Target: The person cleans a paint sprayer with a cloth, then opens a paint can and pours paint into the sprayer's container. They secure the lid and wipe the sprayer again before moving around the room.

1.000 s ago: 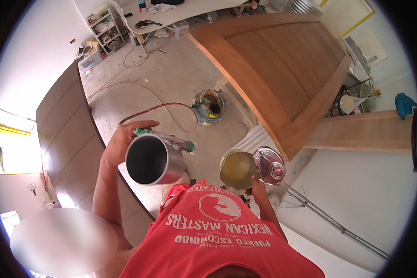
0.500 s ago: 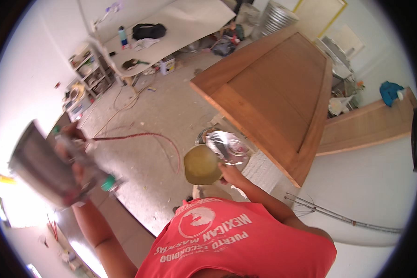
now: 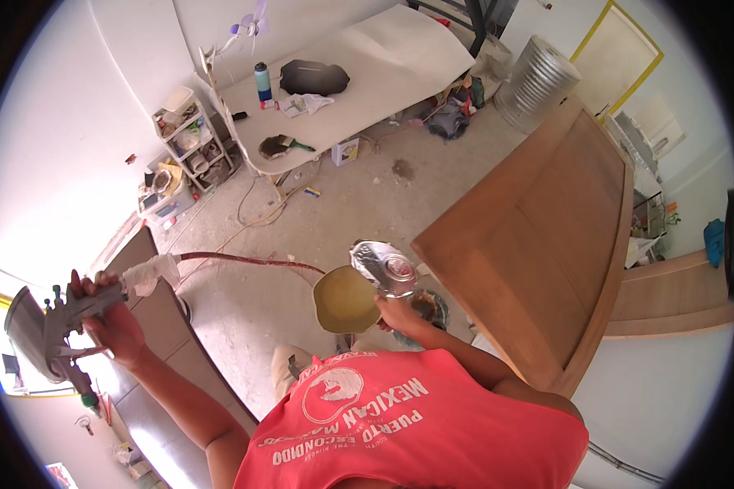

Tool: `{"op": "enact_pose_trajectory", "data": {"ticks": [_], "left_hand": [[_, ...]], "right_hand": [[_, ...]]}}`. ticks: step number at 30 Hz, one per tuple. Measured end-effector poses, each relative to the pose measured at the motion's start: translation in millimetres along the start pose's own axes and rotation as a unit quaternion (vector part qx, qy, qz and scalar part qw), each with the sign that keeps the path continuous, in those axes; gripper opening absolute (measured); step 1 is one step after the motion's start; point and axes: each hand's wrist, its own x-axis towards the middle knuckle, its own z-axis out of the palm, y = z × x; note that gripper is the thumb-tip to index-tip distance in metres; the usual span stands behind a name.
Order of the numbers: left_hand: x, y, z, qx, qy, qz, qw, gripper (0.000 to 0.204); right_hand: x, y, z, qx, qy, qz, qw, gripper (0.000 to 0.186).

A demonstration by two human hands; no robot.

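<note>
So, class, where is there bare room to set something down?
Free: the right end of the table, past the black bundle; the floor between table, brown panel and shiny disc. Crowded: the table's left end, with bottle, cloth and brush; around the right hand, with pot, disc and bucket.

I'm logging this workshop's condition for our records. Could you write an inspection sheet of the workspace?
Surface: grey floor speckled, with one dark stain.
Things in hand: spray gun; yellowish pot, silvery foil piece beside it.
Clutter: bottle, dark bundle and green-handled brush on white table.
Hands: left hand grips the gun; right hand holds the pot.
Cables: red hose runs above the floor to the gun's white wrapping.
Surroundings: wooden panel right, dark panel left.
</note>
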Motion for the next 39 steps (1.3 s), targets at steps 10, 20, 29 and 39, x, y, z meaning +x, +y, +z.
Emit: {"op": "enact_pose_trajectory", "data": {"ticks": [10,20,29,39], "left_hand": [[154,-212,-79,-0.349,0.174,0.028,0.92,0.053],[255,-411,-132,-0.398,0.109,-0.214,0.885,0.033],[286,-467,-225,-0.329,0.167,-0.308,0.877,0.037],[216,-437,-148,-0.06,0.359,-0.385,0.848,0.037]], "right_hand": [[146,-111,-8,0.082,0.061,0.033,0.994,0.041],[198,-205,-4,0.15,0.244,0.128,0.949,0.046],[256,-273,-45,0.082,0.218,0.126,0.964,0.04],[313,-377,-106,-0.154,0.139,0.032,0.978,0.035]]}}
